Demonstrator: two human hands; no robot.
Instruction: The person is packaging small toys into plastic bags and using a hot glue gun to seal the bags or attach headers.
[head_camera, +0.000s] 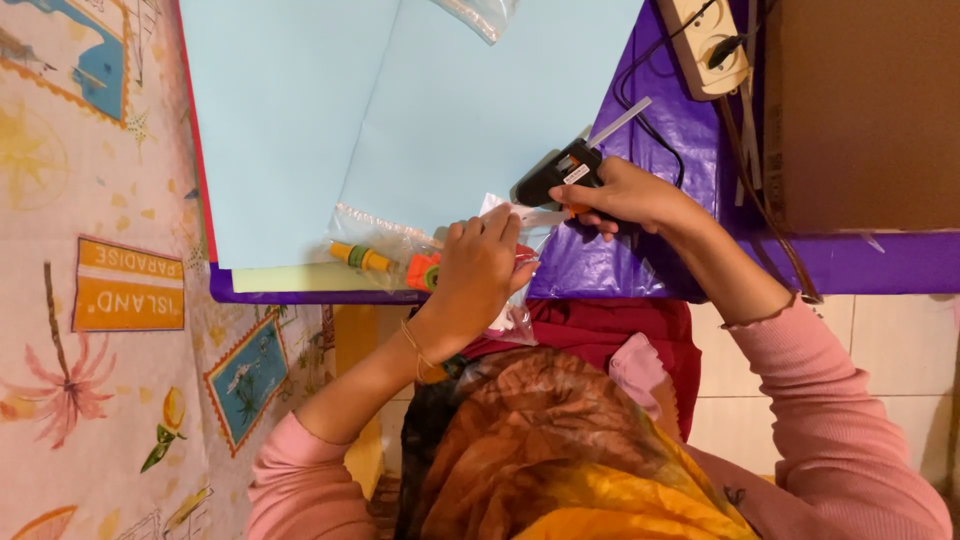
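Pale blue paper sheets (400, 110) spread over purple desk (600, 265). Left hand (478, 270) pressed closed on clear plastic bag (385, 240); right hand (625, 195) clenched around black glue gun (560, 172), nozzle at bag. Apparently mid-gluing; steady nozzle needed.

clear plastic bag (385, 238) on blue paper; brown cardboard box (860, 110) far right

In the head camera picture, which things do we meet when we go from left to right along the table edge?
Patterned cloth → orange-and-yellow tools in a clear bag → left hand → black glue gun → right hand → cardboard box.
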